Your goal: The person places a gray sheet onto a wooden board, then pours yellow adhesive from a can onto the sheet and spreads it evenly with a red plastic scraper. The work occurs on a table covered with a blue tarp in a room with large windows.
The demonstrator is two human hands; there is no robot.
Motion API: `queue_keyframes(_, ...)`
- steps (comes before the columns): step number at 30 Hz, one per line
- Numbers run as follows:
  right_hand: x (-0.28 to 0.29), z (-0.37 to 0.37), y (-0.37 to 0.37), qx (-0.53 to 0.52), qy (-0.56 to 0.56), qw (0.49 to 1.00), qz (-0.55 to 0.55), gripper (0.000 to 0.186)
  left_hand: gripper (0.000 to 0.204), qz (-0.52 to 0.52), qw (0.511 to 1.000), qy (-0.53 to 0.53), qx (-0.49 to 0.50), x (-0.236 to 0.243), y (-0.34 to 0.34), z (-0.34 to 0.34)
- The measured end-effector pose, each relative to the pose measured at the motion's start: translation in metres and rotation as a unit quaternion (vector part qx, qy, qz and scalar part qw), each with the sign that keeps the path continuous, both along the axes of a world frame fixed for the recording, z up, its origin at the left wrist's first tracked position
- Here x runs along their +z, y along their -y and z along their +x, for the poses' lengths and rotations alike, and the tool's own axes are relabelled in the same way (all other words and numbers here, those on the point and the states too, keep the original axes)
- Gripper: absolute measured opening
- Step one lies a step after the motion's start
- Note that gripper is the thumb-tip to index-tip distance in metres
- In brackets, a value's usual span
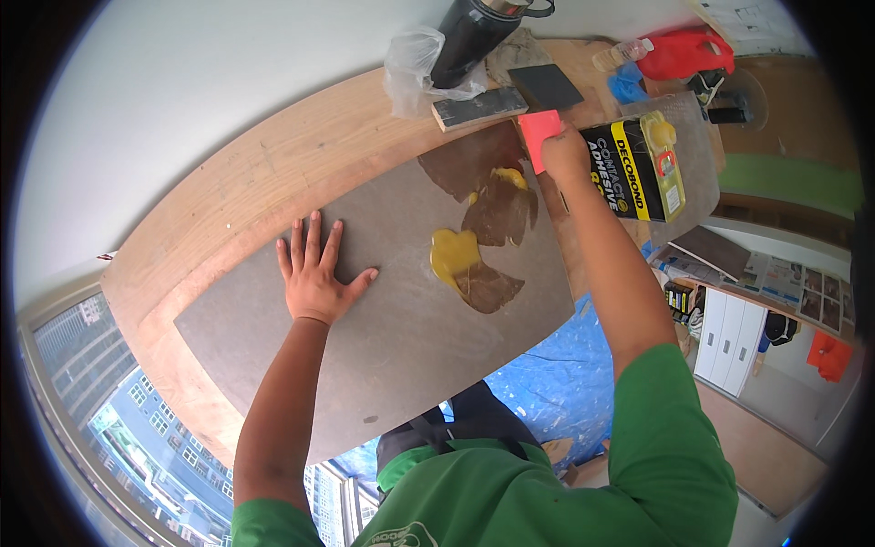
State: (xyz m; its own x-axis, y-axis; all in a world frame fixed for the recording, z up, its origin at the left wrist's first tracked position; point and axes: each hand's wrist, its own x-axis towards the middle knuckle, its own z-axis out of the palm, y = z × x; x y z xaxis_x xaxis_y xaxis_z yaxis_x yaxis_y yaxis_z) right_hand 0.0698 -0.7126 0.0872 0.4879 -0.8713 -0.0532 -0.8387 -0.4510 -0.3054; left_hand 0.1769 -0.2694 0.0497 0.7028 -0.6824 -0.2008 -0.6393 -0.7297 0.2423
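A large grey-brown sheet (365, 365) lies on the wooden worktop. My left hand (315, 278) presses flat on it, fingers spread. On the sheet's right part sits a thick yellow puddle of adhesive (454, 255), with darker, thinly smeared wet patches (497, 214) around it. At the sheet's far right corner, my right hand (565, 150) grips a flat red-pink spreader (538, 137), its fingers partly hidden. Just right of that hand stands a black and yellow adhesive can (638, 169) with a yellow cap.
Behind the sheet are a sanding block (478, 109), a dark square piece (545, 87), a black flask (474, 41) and a crumpled plastic bag (419, 68). A clear bottle (622, 55) and red jug (688, 55) stand far right. Blue plastic sheeting (556, 374) covers the floor.
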Motion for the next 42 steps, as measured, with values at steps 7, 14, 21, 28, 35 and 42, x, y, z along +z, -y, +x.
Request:
queue_keyframes(7, 0.009, 0.008, -0.005, 0.006, -0.044, 0.999, 0.018, 0.034, 0.101, -0.004, 1.0, 0.003, 0.0, -0.001, 0.0, 0.0)
queue_keyframes(14, 0.021, 0.019, -0.012, -0.005, -0.086, 0.995, 0.044, 0.043, 0.102, 0.002, 1.0, -0.008, 0.004, -0.002, 0.0, 0.0)
queue_keyframes(21, 0.014, 0.015, -0.002, -0.012, -0.046, 0.998, 0.049, 0.039, 0.103, 0.008, 1.0, -0.009, 0.001, 0.002, 0.0, 0.0)
queue_keyframes(28, 0.014, 0.003, -0.015, 0.062, -0.032, 0.997, 0.014, 0.032, 0.102, -0.013, 1.0, 0.003, 0.001, -0.002, 0.0, 0.0)
queue_keyframes(35, 0.029, -0.023, -0.031, 0.082, -0.051, 0.995, 0.001, 0.033, 0.101, -0.023, 1.0, 0.009, 0.002, -0.002, -0.001, -0.001)
queue_keyframes(42, 0.016, -0.071, -0.045, 0.257, 0.019, 0.966, 0.035, 0.031, 0.1, -0.023, 1.0, 0.009, 0.001, -0.002, -0.001, -0.002)
